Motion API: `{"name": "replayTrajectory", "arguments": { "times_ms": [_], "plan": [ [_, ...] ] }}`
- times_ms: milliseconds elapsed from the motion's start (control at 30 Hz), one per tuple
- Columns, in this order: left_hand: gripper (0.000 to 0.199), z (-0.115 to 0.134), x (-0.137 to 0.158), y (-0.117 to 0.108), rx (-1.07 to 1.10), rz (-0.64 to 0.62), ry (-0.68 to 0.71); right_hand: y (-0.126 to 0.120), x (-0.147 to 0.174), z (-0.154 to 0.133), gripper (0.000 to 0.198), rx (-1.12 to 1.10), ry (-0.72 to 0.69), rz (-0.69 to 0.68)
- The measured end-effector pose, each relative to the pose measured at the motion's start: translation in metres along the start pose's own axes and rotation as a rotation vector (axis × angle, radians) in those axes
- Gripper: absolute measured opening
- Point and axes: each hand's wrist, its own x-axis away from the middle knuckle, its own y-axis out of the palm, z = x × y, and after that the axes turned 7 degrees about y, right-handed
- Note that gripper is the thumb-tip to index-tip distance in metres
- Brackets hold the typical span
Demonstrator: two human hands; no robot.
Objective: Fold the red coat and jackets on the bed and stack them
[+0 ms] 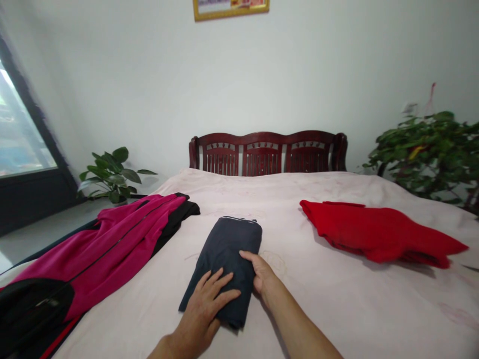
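Note:
A dark navy garment (pixel 234 239), folded into a narrow rectangle, rests on the pale bedspread (pixel 284 309) in front of me. My left hand (pixel 209 301) lies on its near part with the fingers spread over the cloth. At the garment's right edge, my right hand (pixel 262 276) grips it, thumb on top and the other fingers hidden beneath or behind the side. A thin white line runs along the far edge of the folds. Which kind of garment it is, I cannot tell.
To the left lies a magenta and black zipped jacket (pixel 123 239) over other dark clothing. A red folded garment (pixel 374 232) lies at the right. Beyond the bed stand a dark wooden headboard (pixel 262 154) and leafy plants (pixel 112 174) on both sides.

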Motion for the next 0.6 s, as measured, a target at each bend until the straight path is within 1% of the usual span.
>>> {"name": "replayTrajectory", "arguments": {
  "times_ms": [100, 167, 233, 300, 367, 400, 467, 500, 600],
  "plan": [
    [0.077, 0.003, 0.003, -0.004, 0.009, 0.110, 0.055, 0.003, 0.000, 0.001, 0.032, -0.013, -0.066, 0.065],
    [0.068, 0.003, 0.007, -0.006, 0.035, 0.215, 0.068, 0.002, 0.006, -0.002, 0.034, -0.032, -0.139, 0.095],
    [0.060, -0.001, 0.013, -0.006, 0.064, 0.340, -0.005, -0.001, 0.017, -0.011, 0.037, -0.050, -0.228, 0.117],
    [0.054, -0.009, 0.017, -0.001, 0.096, 0.468, -0.157, -0.008, 0.031, -0.026, 0.038, -0.062, -0.314, 0.137],
    [0.050, -0.019, 0.019, 0.007, 0.132, 0.553, -0.322, -0.019, 0.045, -0.051, 0.037, -0.073, -0.389, 0.167],
    [0.048, -0.024, 0.019, 0.012, 0.153, 0.566, -0.382, -0.025, 0.052, -0.066, 0.037, -0.080, -0.433, 0.192],
    [0.047, -0.031, 0.019, 0.020, 0.195, 0.543, -0.458, -0.037, 0.068, -0.103, 0.038, -0.095, -0.549, 0.257],
    [0.047, -0.034, 0.019, 0.023, 0.211, 0.520, -0.478, -0.042, 0.076, -0.123, 0.040, -0.103, -0.629, 0.299],
    [0.048, -0.038, 0.020, 0.026, 0.241, 0.464, -0.524, -0.057, 0.102, -0.193, 0.044, -0.117, -0.836, 0.378]
  ]
}}
